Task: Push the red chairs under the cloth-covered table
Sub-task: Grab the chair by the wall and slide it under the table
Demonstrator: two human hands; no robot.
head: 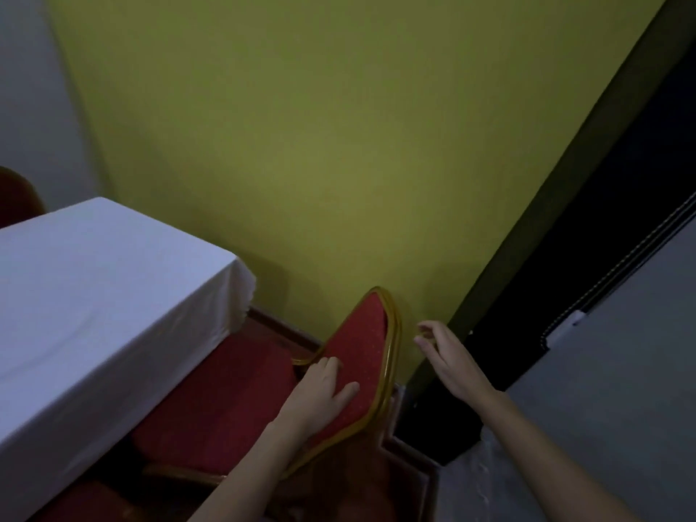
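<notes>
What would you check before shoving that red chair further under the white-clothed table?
1. Left hand flat on the chair backrest: ok.
2. Right hand on the chair: not ok, it hovers open beside the gold frame, apart from it.
3. Seat started under the tablecloth: ok, partly tucked in.
4. Chair legs free of the cloth: cannot tell, hidden.
5. Room beside the yellow wall: ok, a gap shows.
</notes>
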